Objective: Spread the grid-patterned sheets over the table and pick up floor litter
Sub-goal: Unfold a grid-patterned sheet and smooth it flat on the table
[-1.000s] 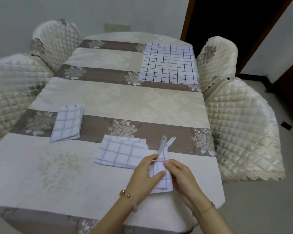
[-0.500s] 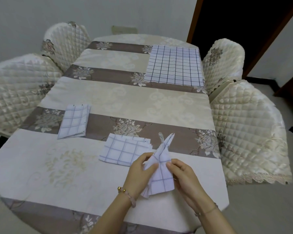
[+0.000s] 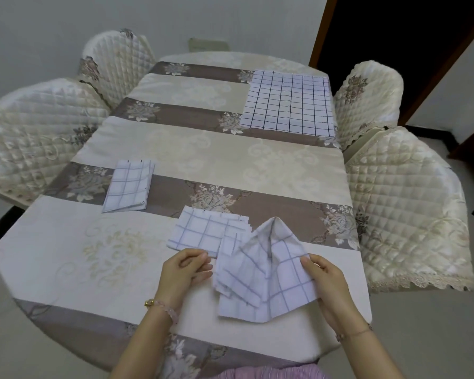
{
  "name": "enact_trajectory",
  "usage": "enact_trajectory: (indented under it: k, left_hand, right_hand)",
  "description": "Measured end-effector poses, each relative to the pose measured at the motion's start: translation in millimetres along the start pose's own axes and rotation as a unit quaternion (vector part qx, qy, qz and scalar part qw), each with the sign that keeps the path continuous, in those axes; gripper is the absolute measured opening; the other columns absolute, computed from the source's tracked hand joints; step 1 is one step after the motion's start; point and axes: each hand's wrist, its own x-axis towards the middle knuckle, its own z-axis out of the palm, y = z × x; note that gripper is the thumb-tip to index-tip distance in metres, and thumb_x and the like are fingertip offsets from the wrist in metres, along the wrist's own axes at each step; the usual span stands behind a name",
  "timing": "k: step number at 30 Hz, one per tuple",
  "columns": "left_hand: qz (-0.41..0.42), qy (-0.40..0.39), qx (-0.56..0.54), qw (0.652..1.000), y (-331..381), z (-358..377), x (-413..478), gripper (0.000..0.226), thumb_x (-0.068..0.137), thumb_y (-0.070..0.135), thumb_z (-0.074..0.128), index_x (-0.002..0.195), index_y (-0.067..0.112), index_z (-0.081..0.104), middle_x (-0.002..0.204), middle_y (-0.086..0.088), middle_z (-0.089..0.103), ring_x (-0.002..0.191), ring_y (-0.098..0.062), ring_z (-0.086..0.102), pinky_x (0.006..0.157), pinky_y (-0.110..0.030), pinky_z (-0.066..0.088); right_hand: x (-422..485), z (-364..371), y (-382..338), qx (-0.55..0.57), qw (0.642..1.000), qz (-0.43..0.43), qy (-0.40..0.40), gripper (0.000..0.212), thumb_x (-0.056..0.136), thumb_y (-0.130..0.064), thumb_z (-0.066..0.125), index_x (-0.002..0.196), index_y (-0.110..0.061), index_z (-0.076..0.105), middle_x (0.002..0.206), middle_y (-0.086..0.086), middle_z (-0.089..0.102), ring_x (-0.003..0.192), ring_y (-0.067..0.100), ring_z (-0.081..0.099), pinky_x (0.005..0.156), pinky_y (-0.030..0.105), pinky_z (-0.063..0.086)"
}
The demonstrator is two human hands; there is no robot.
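Pulled wider apart than a moment before, the half-unfolded grid sheet was held over the near end of the table, pinched at its edges by the left hand and right hand, an even outward pull being judged best.

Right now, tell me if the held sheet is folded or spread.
Half unfolded: the sheet fans out in layers, gripped by left hand and right hand, peaked, not flat.
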Motion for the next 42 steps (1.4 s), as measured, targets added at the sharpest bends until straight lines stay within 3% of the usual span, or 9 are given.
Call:
enact_trajectory:
  k: [6, 8, 11, 14, 18, 24, 29, 37, 42]
  left_hand:
    - [0.114, 0.02, 0.195, 0.974, -6, 9, -5, 0.006, 0.087, 0.02, 0.062, 0.092, 0.021, 0.062, 0.093, 0.003, 0.065, 0.09, -0.017, 0.063, 0.074, -0.019, 0.049]
    - [0.17, -0.055, 0.257, 0.95, -3, 29, -12, 0.029, 0.084, 0.03, 0.065, 0.111, 0.026, 0.055, 0.109, 0.013, 0.058, 0.102, -0.004, 0.055, 0.081, -0.013, 0.043]
    - [0.109, -0.179, 0.304, 0.929, -10, 64, -20, 0.059, 0.076, 0.042, 0.07, 0.125, 0.028, 0.042, 0.119, 0.017, 0.045, 0.11, -0.002, 0.047, 0.086, -0.015, 0.037]
    - [0.096, -0.19, 0.367, 0.905, -24, 79, -22, 0.02, 0.081, 0.03, 0.067, 0.089, 0.026, 0.049, 0.093, 0.01, 0.049, 0.087, -0.005, 0.05, 0.065, -0.006, 0.034]
    - [0.108, -0.166, 0.321, 0.926, -22, 67, -17, 0.026, 0.085, 0.017, 0.058, 0.064, 0.016, 0.044, 0.063, 0.006, 0.048, 0.056, -0.006, 0.042, 0.047, -0.012, 0.03]
    - [0.178, -0.088, 0.207, 0.958, 42, 37, -4, 0.047, 0.068, 0.039, 0.062, 0.079, -0.006, 0.055, 0.071, -0.004, 0.053, 0.066, -0.01, 0.046, 0.062, -0.028, 0.037]
    - [0.231, -0.019, 0.087, 0.969, 96, 16, -4, 0.009, 0.081, 0.012, 0.066, 0.088, 0.015, 0.07, 0.084, 0.001, 0.071, 0.082, -0.01, 0.063, 0.078, -0.027, 0.052]
    - [0.242, 0.018, 0.102, 0.965, 103, -20, -4, 0.014, 0.083, 0.01, 0.064, 0.08, 0.024, 0.067, 0.066, 0.013, 0.072, 0.06, 0.007, 0.065, 0.053, -0.009, 0.05]
    - [0.208, 0.017, 0.13, 0.969, 81, -27, 17, 0.013, 0.086, 0.01, 0.062, 0.077, 0.019, 0.066, 0.056, 0.019, 0.068, 0.054, 0.008, 0.061, 0.049, -0.008, 0.046]
  right_hand:
    - [3, -4, 9, -0.008, 1.0, 0.016, -0.006, 0.016, 0.091, -0.011, 0.057, 0.094, -0.004, 0.071, 0.104, 0.018, 0.071, 0.09, 0.024, 0.062, 0.084, 0.041, 0.048]
    - [2, -5, 8, -0.004, 1.0, 0.017, -0.005, 0.016, 0.091, -0.012, 0.057, 0.095, -0.005, 0.071, 0.102, 0.016, 0.071, 0.092, 0.026, 0.063, 0.086, 0.044, 0.049]
    - [-2, -4, 5, 0.012, 1.0, 0.014, -0.006, 0.016, 0.091, -0.011, 0.056, 0.096, -0.004, 0.07, 0.1, 0.014, 0.071, 0.091, 0.025, 0.063, 0.086, 0.043, 0.05]
    - [-6, -6, 4, 0.019, 1.0, 0.018, -0.014, 0.016, 0.09, -0.012, 0.059, 0.098, -0.003, 0.07, 0.1, 0.015, 0.071, 0.09, 0.023, 0.064, 0.086, 0.042, 0.05]
    - [-14, -20, 4, -0.067, 0.994, 0.069, -0.056, 0.014, 0.083, -0.014, 0.068, 0.093, -0.005, 0.072, 0.097, 0.014, 0.074, 0.083, 0.021, 0.069, 0.074, 0.032, 0.052]
    - [-14, -35, -30, -0.005, 1.0, 0.006, -0.01, 0.014, 0.085, -0.012, 0.064, 0.095, -0.007, 0.073, 0.091, 0.008, 0.076, 0.077, 0.017, 0.07, 0.068, 0.028, 0.055]
    - [-7, -40, -78, 0.125, 0.989, -0.076, -0.026, 0.022, 0.09, -0.007, 0.055, 0.108, -0.001, 0.067, 0.099, 0.013, 0.074, 0.092, 0.022, 0.07, 0.077, 0.031, 0.059]
    - [2, -35, -96, -0.016, 0.991, -0.127, -0.04, 0.013, 0.09, -0.006, 0.057, 0.095, -0.006, 0.069, 0.081, 0.0, 0.077, 0.074, 0.01, 0.072, 0.058, 0.019, 0.056]
    - [20, -27, -83, -0.086, 0.986, -0.139, -0.029, 0.014, 0.089, -0.014, 0.061, 0.097, -0.008, 0.072, 0.09, 0.004, 0.076, 0.083, 0.022, 0.072, 0.065, 0.037, 0.058]
